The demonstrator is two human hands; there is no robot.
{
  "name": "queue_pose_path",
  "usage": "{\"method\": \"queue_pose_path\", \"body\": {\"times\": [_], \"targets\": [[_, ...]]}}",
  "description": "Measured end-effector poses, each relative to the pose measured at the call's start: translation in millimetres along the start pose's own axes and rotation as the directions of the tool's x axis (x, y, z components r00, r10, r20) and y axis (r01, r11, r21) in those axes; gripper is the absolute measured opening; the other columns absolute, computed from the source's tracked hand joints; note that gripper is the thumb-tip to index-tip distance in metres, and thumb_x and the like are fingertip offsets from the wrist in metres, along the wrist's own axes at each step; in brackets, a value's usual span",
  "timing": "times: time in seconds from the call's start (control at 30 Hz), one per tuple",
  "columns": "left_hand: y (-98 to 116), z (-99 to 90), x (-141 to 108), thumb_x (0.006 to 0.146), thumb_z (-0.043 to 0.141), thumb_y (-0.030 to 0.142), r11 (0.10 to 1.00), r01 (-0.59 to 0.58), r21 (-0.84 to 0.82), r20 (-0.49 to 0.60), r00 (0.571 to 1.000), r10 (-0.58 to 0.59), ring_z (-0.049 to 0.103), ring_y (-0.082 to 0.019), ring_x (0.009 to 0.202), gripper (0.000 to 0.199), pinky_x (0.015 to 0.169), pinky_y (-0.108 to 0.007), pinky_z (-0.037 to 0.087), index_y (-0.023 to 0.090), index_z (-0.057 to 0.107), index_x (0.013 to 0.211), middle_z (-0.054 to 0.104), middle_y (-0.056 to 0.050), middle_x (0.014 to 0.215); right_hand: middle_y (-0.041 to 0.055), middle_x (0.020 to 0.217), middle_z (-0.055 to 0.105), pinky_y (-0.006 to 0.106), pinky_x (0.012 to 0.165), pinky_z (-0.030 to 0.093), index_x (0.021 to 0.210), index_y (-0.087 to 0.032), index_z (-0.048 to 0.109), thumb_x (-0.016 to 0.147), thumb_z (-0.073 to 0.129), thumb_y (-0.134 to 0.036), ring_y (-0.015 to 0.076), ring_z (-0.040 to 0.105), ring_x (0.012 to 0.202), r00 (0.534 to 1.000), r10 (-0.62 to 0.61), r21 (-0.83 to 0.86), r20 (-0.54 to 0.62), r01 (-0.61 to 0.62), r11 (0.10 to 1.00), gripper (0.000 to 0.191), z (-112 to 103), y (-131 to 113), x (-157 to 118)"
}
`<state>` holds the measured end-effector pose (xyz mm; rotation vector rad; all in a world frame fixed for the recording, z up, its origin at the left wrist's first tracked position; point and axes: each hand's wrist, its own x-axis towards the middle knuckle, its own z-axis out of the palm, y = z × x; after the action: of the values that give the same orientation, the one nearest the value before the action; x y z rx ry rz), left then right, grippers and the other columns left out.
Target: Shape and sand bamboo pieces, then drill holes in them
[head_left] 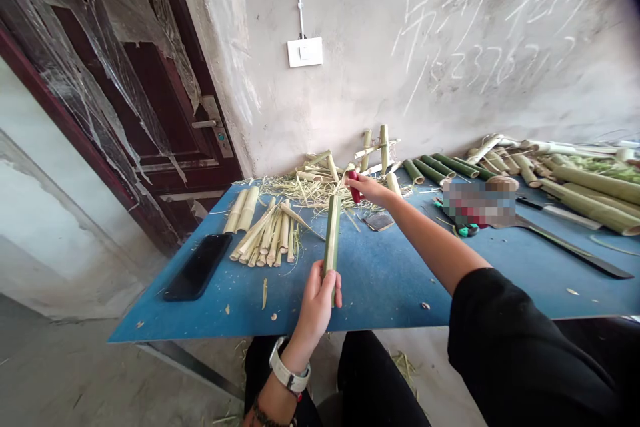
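My left hand (317,300), with a white watch on its wrist, grips a split green bamboo strip (331,237) upright over the blue work board (380,293). My right hand (369,189) reaches across the board and is closed around a small red-handled tool (354,187), whose working end is hidden. Pale bamboo shavings (310,191) lie in a loose heap just beyond that hand. A pile of cut bamboo sticks (267,237) lies to the left of the held strip.
A black phone (197,267) lies near the board's left edge. Green bamboo tubes (595,197) and a long dark-bladed knife (575,247) lie at the right, beside a pixelated patch (480,203). A wall (320,100) and a dark door (140,147) stand behind.
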<state>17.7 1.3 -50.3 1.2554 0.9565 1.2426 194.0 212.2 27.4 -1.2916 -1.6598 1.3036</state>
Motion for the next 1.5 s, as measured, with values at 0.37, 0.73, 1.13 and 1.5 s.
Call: {"method": "queue_pose_path", "body": {"times": [0.37,0.73,1.13,1.5], "targets": [[0.4,1.0,-0.6,0.086,0.039,0.042,0.999,-0.028,0.019,-0.039,0.999,0.029,0.039,-0.004,0.044,0.024,0.048,-0.020,0.032,0.018,0.039,0.082,0.044,0.005,0.068,0.0115,0.086,0.065,0.029,0.064,0.051,0.080,-0.011,0.057,0.090,0.044,-0.031,0.0193,0.061,0.078,0.949,0.225,-0.073,0.220,-0.214,0.974,0.026,11.0,14.8,-1.8],[-2.8,-0.4,1.4,0.087,0.039,0.038,0.999,-0.038,-0.004,-0.072,0.997,0.037,0.040,-0.003,0.043,0.020,0.048,-0.019,0.032,0.018,0.039,0.085,0.045,0.006,0.066,0.0032,0.069,0.059,0.020,0.048,0.039,0.084,-0.016,0.058,0.086,0.046,-0.043,0.0101,0.051,0.056,0.950,-0.089,0.002,-0.300,0.094,0.996,0.030,-19.5,-4.5,-28.3],[0.3,2.2,0.8,0.080,0.048,0.030,0.994,0.083,0.064,-0.023,0.996,-0.082,0.036,-0.002,0.040,0.026,0.040,-0.017,0.026,0.017,0.042,0.102,0.043,0.007,0.065,-0.0003,0.076,0.056,0.022,0.055,0.042,0.085,-0.020,0.043,0.065,0.072,-0.029,0.0104,0.054,0.063,0.990,-0.133,0.383,-0.046,0.141,0.913,0.036,-0.8,26.9,-153.4],[13.9,11.9,-7.8,0.077,0.052,0.026,0.987,0.147,-0.064,0.052,0.988,-0.143,0.037,-0.002,0.046,0.031,0.044,-0.018,0.028,0.016,0.043,0.105,0.044,0.004,0.073,-0.0041,0.063,0.050,0.025,0.055,0.034,0.080,-0.022,0.044,0.078,0.049,-0.030,0.0125,0.046,0.055,0.943,-0.332,-0.583,0.002,0.270,0.766,0.009,45.8,37.9,-196.0]]}}
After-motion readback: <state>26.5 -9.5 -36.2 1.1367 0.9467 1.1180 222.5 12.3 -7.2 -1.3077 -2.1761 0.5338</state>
